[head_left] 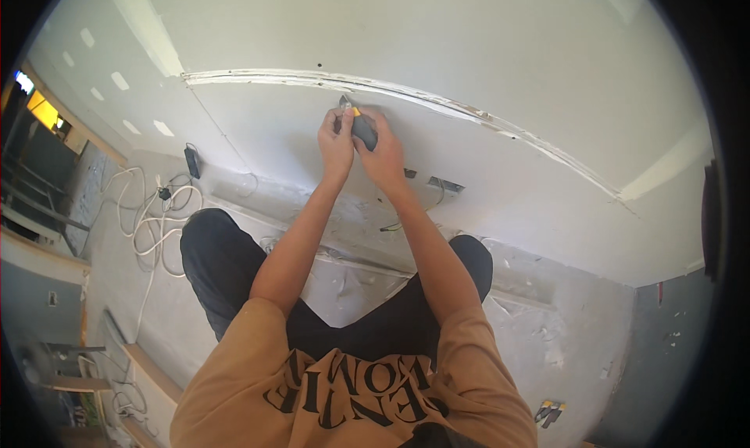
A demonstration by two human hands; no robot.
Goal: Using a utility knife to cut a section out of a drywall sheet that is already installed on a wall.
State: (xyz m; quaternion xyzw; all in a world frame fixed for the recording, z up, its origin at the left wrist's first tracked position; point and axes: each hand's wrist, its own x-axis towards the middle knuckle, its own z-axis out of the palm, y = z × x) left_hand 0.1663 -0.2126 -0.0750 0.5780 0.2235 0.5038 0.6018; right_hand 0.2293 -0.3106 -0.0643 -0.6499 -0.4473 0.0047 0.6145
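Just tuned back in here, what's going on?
A person crouches at a pale wall, both hands on a grey-and-yellow hand tool, probably a knife. The right hand grips its handle; the left hand is at its metal end. The tip is just below the long white-edged seam; whether it touches the wall isn't clear.

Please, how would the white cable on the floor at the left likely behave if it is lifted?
The white cable would probably bend easily and sag, since it lies in loose, rounded loops. It may catch on itself, because several strands cross. The dark plug-like piece among the loops might swing along, though its connection is unclear.
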